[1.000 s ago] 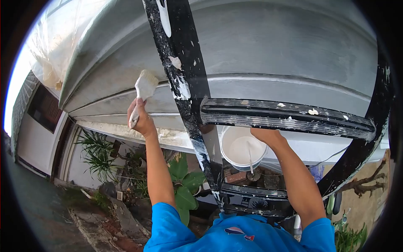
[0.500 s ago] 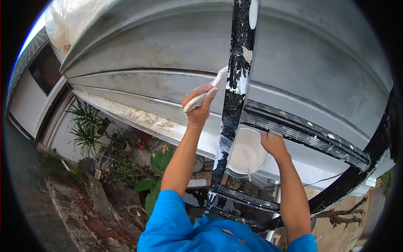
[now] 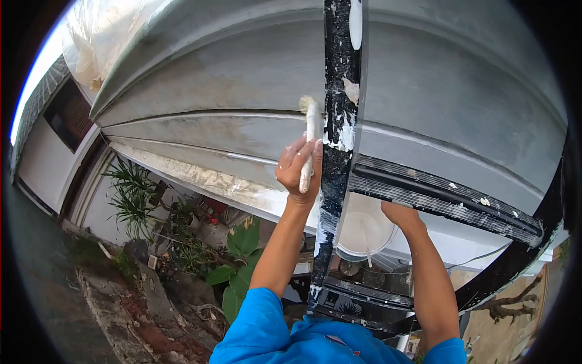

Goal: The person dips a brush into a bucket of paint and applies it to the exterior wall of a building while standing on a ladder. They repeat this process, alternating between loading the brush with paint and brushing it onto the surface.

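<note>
My left hand (image 3: 299, 167) is closed around the white, paint-caked handle of a paintbrush (image 3: 310, 124). The brush stands nearly upright, its pale bristles in front of the grey moulded wall (image 3: 254, 82), just left of the paint-spattered black ladder rail (image 3: 339, 115). Beyond the ladder hangs or stands a white bucket (image 3: 357, 233) of whitish paint, with a thin stick leaning in it. My right hand (image 3: 400, 213) is beside the bucket's right rim, under a ladder step (image 3: 445, 197). That step hides its fingers, so what it holds does not show.
A pale, stained ledge (image 3: 200, 176) runs along the wall's lower edge. Far below are green plants (image 3: 239, 267), a broken masonry edge (image 3: 127, 315) and a lower ladder step (image 3: 370, 295). Clear plastic sheeting (image 3: 103, 36) hangs at upper left.
The brush has come out from behind the ladder rail and turned upright, so its bristles now show. My left hand has lowered slightly and rotated. My right hand stays by the bucket.
</note>
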A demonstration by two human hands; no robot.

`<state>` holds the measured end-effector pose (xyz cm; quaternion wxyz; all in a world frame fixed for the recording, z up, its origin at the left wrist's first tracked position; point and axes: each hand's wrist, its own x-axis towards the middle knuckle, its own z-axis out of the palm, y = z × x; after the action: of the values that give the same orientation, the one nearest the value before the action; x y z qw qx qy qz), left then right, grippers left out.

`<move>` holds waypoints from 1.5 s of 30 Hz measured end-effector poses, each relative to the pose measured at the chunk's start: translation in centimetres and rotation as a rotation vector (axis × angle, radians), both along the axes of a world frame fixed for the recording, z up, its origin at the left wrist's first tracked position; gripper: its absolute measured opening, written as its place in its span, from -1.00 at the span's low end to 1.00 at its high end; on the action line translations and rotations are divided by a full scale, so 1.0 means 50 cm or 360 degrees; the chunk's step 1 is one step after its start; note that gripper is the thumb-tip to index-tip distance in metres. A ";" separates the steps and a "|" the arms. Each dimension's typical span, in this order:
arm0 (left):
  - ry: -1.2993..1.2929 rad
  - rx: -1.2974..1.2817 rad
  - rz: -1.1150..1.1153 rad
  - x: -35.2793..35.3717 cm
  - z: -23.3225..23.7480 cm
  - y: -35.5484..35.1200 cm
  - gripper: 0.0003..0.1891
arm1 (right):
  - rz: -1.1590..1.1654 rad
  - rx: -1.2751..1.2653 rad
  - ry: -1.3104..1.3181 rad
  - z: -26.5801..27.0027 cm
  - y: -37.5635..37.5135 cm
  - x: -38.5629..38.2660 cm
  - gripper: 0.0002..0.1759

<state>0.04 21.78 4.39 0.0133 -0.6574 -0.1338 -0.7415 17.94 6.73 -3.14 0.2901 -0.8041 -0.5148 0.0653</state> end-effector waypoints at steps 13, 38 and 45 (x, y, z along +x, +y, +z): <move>-0.0395 -0.0467 -0.0213 -0.171 -0.037 0.211 -0.83 | 0.0056 0.0126 0.0028 0.016 0.000 -0.007 -0.63; -0.0662 -0.0557 -0.0393 -0.171 0.004 0.211 -0.83 | 0.0006 0.0188 -0.0107 0.003 0.003 0.005 -0.75; -0.0685 -0.0239 0.0559 -0.298 0.077 0.309 -0.83 | 0.0080 0.0131 -0.0116 0.003 0.011 -0.005 -0.68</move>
<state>-14.87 37.22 8.26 0.0639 -0.4507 -0.2999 -0.8384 17.72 7.28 -2.98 0.3024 -0.7802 -0.5472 0.0219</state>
